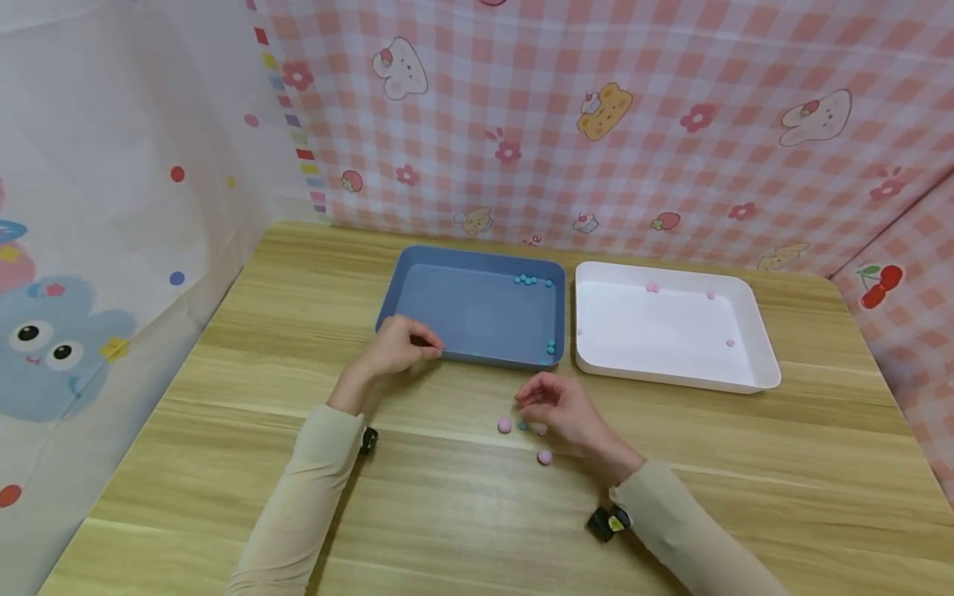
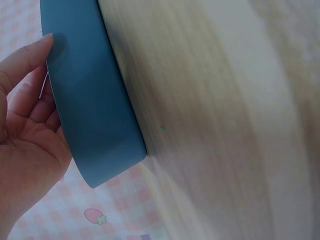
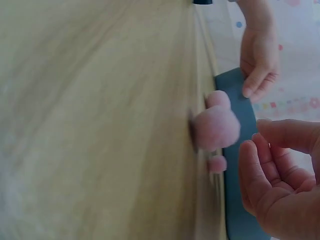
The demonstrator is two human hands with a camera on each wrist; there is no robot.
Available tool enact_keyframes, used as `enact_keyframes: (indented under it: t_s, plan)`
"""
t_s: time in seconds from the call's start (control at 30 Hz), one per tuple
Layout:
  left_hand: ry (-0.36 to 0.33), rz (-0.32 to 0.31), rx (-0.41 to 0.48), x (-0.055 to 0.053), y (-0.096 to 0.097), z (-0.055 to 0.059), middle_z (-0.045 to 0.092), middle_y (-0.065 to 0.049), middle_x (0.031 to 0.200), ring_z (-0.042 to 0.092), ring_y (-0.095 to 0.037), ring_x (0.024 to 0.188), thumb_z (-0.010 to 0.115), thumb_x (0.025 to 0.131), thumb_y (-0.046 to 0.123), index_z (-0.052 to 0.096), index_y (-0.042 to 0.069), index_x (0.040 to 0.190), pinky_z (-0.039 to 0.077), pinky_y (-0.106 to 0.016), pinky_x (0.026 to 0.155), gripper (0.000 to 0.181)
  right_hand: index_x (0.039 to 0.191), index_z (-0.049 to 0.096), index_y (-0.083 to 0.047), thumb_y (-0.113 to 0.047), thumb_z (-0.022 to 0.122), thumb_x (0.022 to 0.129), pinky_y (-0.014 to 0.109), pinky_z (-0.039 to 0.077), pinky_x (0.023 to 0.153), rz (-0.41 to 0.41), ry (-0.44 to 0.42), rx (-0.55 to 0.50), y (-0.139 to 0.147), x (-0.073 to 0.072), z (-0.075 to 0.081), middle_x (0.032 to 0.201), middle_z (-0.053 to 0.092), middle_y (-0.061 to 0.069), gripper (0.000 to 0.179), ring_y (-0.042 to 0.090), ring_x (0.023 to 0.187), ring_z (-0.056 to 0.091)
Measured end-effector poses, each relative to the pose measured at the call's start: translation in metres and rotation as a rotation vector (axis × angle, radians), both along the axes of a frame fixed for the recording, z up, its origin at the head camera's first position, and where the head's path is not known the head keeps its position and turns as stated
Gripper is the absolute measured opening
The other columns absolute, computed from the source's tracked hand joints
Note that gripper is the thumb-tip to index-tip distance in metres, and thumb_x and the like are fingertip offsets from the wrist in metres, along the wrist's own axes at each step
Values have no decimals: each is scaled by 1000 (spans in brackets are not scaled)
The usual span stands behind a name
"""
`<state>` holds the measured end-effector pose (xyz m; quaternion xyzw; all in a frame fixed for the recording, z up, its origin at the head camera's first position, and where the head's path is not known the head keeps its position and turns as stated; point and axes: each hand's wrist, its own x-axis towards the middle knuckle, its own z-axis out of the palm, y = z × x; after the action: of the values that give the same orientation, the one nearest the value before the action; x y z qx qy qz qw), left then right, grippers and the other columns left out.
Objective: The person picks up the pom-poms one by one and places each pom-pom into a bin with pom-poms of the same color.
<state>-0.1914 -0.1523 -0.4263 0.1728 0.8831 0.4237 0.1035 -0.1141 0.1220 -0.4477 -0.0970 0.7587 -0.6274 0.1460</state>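
While the left hand (image 1: 397, 344) grips the blue tray (image 1: 469, 308) at its near-left part — thumb against the outer wall, other fingers inside — the right hand (image 1: 566, 409) hovers over the table (image 1: 440, 521), fingers bent, thumb and fingertips apart, nothing seen between them. Just below its fingertips sits a small teal ball (image 1: 522, 425), with a large pink ball (image 1: 504, 425) just left of it and a small pink ball (image 1: 542, 430) just right, partly under the hand; another pink ball (image 1: 545, 457) lies nearer the person. Blue tray holds teal balls (image 1: 528, 281), a cluster plus a single by the far wall toward the right, two more near the right wall, bits of teal at the near wall. White tray (image 1: 656, 331) stands just beside it on the right — pink balls (image 1: 652, 288) inside, a pair at the far wall, others scattered. Black wrist devices (image 1: 607, 523) at both cuffs. Pink checked cloth (image 1: 462, 99) hangs behind, white cartoon cloth (image 1: 112, 199) at left.
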Motion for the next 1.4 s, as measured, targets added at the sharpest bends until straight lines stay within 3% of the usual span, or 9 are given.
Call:
enact_keyframes:
  t_s: [0.23,0.6,1.23,1.4]
  plan:
    - [-8,1,2,0,0,0,71,-9,84,64,-19,79,69,83,4,75,1,87,50,-29,71,7,94,60,10,13,65,75,19,45,55,47,-20,34,-1,-1,-4,91,62,23,20,17,77,58]
    - [-17,2,1,0,-1,1,71,-9,84,63,-19,79,69,83,4,75,1,86,49,-29,71,7,95,62,7,15,66,73,24,52,72,135,22,139,0,-2,-7,92,63,18,24,23,82,62]
    - [-14,2,-8,-1,-1,0,71,-9,85,64,-19,80,69,83,5,75,2,87,49,-30,72,7,91,63,-1,18,59,72,25,51,70,212,178,282,-3,-1,-7,86,62,9,27,20,79,60]
    - [-14,-2,-3,-1,0,0,71,-9,85,64,-19,80,69,83,5,75,2,87,49,-30,73,8,91,63,-2,16,58,73,25,50,70,205,167,297,-3,-1,-7,86,61,8,26,19,79,59]
